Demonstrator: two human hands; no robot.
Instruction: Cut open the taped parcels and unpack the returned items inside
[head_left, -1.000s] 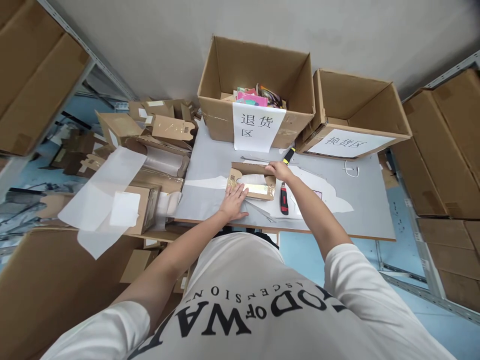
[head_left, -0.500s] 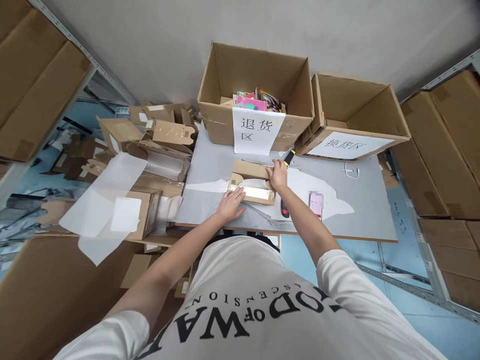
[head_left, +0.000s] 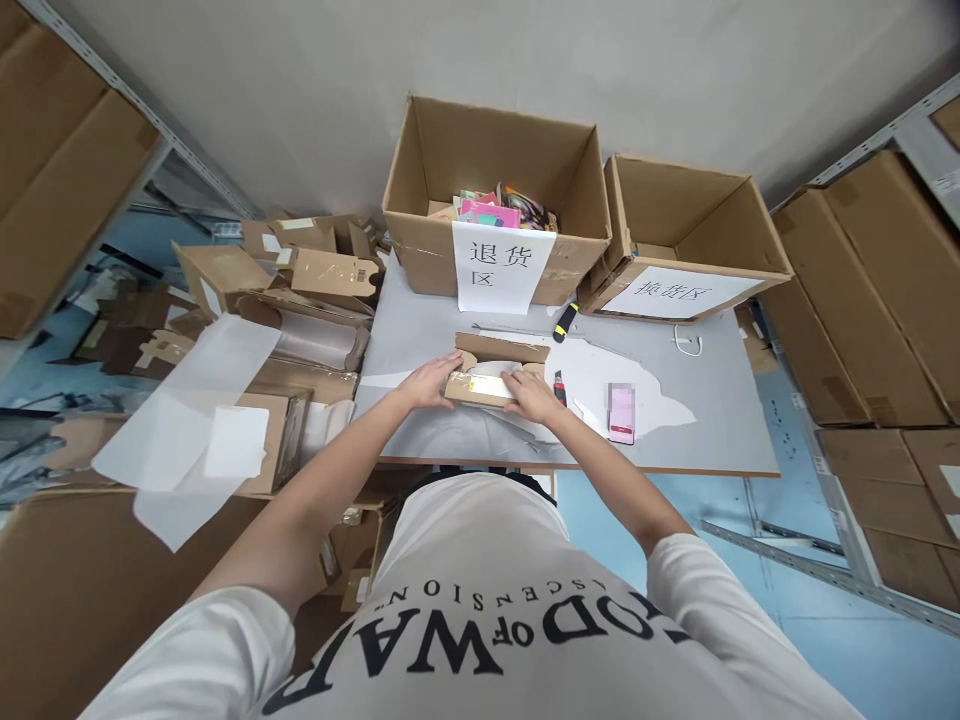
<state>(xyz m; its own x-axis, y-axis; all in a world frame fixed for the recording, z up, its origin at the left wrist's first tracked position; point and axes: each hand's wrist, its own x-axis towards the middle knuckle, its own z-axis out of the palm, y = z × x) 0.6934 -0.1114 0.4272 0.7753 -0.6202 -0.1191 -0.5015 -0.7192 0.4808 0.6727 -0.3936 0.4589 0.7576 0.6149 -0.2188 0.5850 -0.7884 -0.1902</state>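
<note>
A small flat cardboard box (head_left: 491,368) lies open on the grey table (head_left: 720,420), its lid flap raised at the far side and white paper showing inside. My left hand (head_left: 427,383) grips its near left corner. My right hand (head_left: 531,397) holds its near right edge. A utility knife (head_left: 559,385) lies just right of my right hand, partly hidden by it. Beyond the box lies a yellow and black tool (head_left: 564,321). A pink item (head_left: 622,411) rests on white paper to the right.
Two big open cartons stand at the table's back: one (head_left: 495,205) with a white label and colourful items, one (head_left: 679,240) tipped with a label. Flattened boxes and plastic sheets (head_left: 247,340) pile up at the left. Stacked cartons (head_left: 885,290) line the right shelf.
My right hand left the box's far flap and came to its near right edge. My left hand shifted from flat on the front to gripping the left corner.
</note>
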